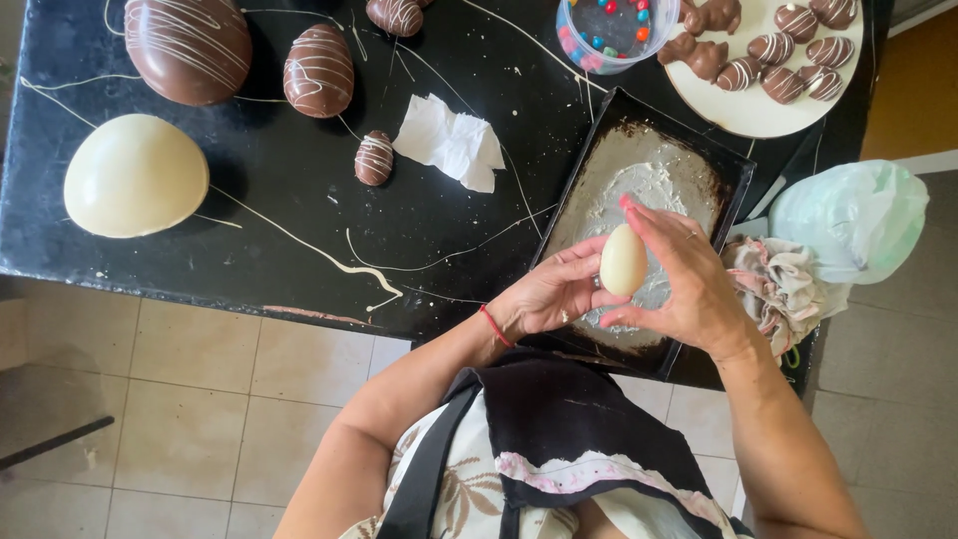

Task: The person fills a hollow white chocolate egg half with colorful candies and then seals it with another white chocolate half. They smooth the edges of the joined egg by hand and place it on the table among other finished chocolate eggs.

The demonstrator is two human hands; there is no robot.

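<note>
Right of centre, above the tray [733, 175], both hands close on a white egg [624, 261]: left hand [549, 294] cradling, right hand [689, 284] pinching its sides. It looks light, smooth, probably hollow and brittle; best held broadly, gently.

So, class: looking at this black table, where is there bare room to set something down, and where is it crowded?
Bare room lies between the big white egg and the crumpled paper, along the near edge of the table. It is crowded at the far right, around the plate, candy tub and tray, where both hands hold a small white egg.
</note>
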